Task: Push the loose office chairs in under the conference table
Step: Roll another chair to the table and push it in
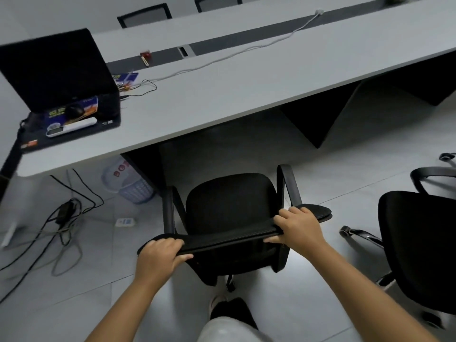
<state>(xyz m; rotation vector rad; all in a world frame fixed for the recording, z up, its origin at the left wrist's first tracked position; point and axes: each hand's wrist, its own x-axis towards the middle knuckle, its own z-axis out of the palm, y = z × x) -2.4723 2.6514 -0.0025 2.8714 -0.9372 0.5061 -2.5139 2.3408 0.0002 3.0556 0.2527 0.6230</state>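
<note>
The long pale grey conference table [246,95] runs across the room beyond both hands, its near edge a little ahead of the black mesh office chair with curved armrests [229,206] that the person is gripping. That chair faces the table with its seat pointing into the open gap beneath, but the seat lies wholly short of the table edge, so I would judge this push as barely begun. A second black swivel office chair on a chrome base [419,243] stands loose to the right of the right hand, well clear of the table, so at least two chairs are left to tuck in; across the table, chair backs show close against the far edge, seemingly already in place. The gripped chair's top rail [229,236] runs between the two hands, tilted up toward the right. The left hand [160,253] curls over the rail's left end, thumb beneath, holding it firmly. The right hand [298,230] wraps the rail nearer its right end, fingers over the top and thumb under.
</note>
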